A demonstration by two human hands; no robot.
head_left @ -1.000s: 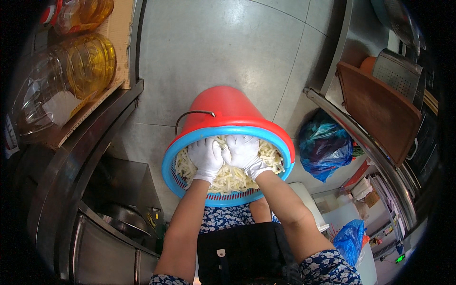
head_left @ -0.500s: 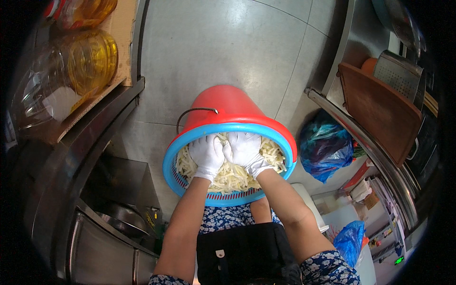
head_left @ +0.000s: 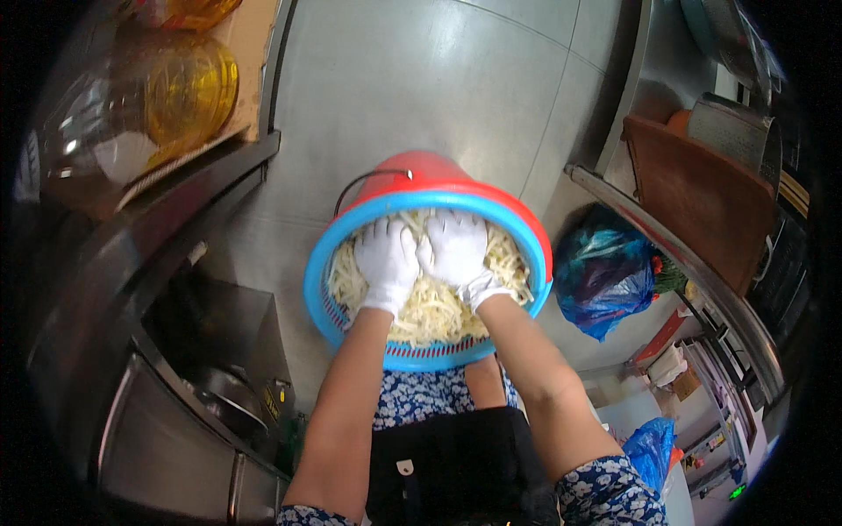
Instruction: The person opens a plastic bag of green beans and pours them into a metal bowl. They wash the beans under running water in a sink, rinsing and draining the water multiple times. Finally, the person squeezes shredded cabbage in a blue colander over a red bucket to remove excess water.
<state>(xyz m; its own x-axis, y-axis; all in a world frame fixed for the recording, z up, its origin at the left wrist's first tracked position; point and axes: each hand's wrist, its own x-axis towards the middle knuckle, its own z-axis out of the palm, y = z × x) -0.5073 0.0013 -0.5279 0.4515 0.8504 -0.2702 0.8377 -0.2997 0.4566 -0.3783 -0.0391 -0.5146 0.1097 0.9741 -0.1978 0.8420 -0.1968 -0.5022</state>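
Observation:
A blue slotted plastic basket (head_left: pixel 313 282) sits in the mouth of a red bucket (head_left: pixel 430 173) in front of me. Pale, thin-cut strips (head_left: pixel 436 317), which look like potato, fill it. Both my hands wear white gloves and press down on the strips side by side, thumbs close together. My left hand (head_left: pixel 387 266) lies palm down on the left part of the heap. Beside it, my right hand (head_left: pixel 455 250) rests the same way, its fingers pointing away from me. The fingertips of both are partly sunk among the strips.
Large bottles of yellow oil (head_left: pixel 189 92) lie in a cardboard box at upper left. A metal pan (head_left: pixel 230 399) is at lower left. To the right are a blue plastic bag (head_left: pixel 605 276), a brown board (head_left: pixel 699 197) and a perforated metal container (head_left: pixel 732 131). Grey tiled floor (head_left: pixel 421 79) extends beyond the bucket.
Both hands and the basket's far rim sit higher in the picture. The view itself has shifted a little. My hands stay pressed on the strips.

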